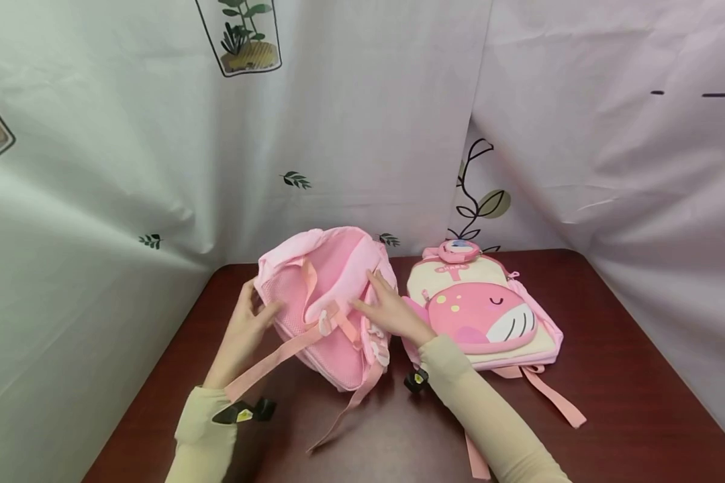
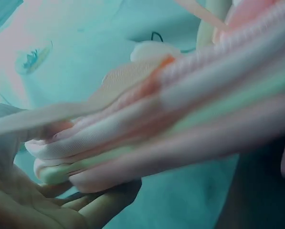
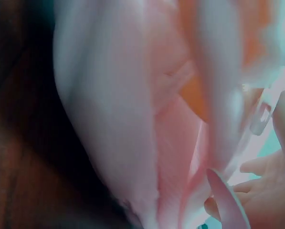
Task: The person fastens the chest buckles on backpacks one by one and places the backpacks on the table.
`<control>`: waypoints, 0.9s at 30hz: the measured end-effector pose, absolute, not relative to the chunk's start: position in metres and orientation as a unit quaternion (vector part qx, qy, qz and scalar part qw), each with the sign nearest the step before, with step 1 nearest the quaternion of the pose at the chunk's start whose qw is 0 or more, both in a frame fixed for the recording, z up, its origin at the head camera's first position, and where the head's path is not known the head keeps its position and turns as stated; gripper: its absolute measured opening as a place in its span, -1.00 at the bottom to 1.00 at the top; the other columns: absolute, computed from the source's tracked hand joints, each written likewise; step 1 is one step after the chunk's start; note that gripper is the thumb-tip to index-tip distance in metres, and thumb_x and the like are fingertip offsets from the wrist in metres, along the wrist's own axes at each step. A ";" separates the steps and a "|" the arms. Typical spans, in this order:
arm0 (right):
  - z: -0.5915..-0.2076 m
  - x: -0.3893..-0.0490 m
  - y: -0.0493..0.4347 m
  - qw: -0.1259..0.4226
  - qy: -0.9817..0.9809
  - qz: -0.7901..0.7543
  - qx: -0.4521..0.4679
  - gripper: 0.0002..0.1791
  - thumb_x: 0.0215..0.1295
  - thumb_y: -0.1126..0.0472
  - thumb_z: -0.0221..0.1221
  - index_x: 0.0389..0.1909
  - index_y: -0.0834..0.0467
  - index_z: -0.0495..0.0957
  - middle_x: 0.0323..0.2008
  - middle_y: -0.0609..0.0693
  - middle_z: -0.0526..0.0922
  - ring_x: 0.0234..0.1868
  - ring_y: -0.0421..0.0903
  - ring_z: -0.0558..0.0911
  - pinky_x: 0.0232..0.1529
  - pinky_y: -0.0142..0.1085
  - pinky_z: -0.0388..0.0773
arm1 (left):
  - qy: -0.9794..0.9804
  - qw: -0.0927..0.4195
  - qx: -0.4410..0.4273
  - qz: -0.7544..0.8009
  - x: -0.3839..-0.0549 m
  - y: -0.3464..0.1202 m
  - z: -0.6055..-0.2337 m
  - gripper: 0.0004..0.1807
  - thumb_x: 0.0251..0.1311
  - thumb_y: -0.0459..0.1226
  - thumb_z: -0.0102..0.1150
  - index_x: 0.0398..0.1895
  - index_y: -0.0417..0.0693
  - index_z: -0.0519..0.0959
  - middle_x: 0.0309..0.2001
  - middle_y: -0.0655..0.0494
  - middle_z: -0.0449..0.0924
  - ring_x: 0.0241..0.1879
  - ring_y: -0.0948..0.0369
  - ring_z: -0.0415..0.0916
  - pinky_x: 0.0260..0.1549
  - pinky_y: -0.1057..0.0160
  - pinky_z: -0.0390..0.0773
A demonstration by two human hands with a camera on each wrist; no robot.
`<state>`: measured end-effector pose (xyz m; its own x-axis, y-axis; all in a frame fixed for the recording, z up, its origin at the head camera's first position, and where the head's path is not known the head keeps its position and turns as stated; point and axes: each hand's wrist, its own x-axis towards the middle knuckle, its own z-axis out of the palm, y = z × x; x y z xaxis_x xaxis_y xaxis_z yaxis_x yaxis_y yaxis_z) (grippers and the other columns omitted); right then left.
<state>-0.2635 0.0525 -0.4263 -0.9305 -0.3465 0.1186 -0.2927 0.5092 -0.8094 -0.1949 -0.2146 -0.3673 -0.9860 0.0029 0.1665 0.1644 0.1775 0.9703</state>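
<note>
A pink backpack (image 1: 344, 295) is tilted at the middle of the table, its mesh back and shoulder straps facing up. My left hand (image 1: 249, 329) grips its left edge, thumb on the mesh side and fingers beneath. In the left wrist view, those fingers (image 2: 99, 200) curl under the layered edge of the backpack (image 2: 180, 119). At the opposite side, my right hand (image 1: 393, 308) touches the shoulder strap with thumb and fingers spread. The right wrist view shows that hand (image 3: 266, 186) beside the pink fabric (image 3: 113, 119), partly behind a loose strap end.
To the right, a second backpack (image 1: 459, 272) in cream and pink lies with its whale pocket (image 1: 483, 315) up. Its straps (image 1: 556, 396) trail over the dark red table (image 1: 628, 376). A pale printed curtain (image 1: 362, 121) hangs behind and at both sides.
</note>
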 end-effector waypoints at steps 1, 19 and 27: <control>-0.428 -0.263 0.052 0.033 0.872 -0.453 -0.185 -0.01 0.39 -0.25 0.15 0.61 0.15 -0.07 0.59 0.20 -0.08 0.56 0.11 0.02 0.50 0.00 0.02 | -0.767 0.052 -0.042 -0.639 -0.194 -0.219 -0.370 -0.33 0.39 -0.38 0.14 0.42 -0.23 0.02 0.27 -0.24 0.27 -0.04 0.35 0.51 -0.18 0.39 0.62; -0.447 -0.250 0.057 0.064 0.884 -0.398 -0.237 -0.14 0.44 -0.12 0.13 0.51 0.36 0.12 0.55 0.27 0.02 0.56 0.14 0.01 0.51 -0.01 -0.03 | -0.893 -0.080 0.009 -0.443 -0.180 -0.279 -0.427 0.02 0.15 0.05 0.41 0.49 -0.27 0.13 0.37 -0.24 0.34 0.32 -0.08 0.32 0.28 -0.13 0.31; -0.447 -0.229 0.062 0.070 0.893 -0.356 -0.266 -0.18 0.44 -0.16 0.13 0.49 0.30 0.22 0.55 0.21 0.07 0.54 0.13 0.10 0.48 0.00 0.08 | -0.976 -0.037 -0.011 -0.214 -0.176 -0.284 -0.431 -0.09 0.06 0.28 0.35 0.05 -0.43 0.53 -0.13 -0.21 0.60 -0.11 -0.12 0.57 -0.16 -0.15 0.58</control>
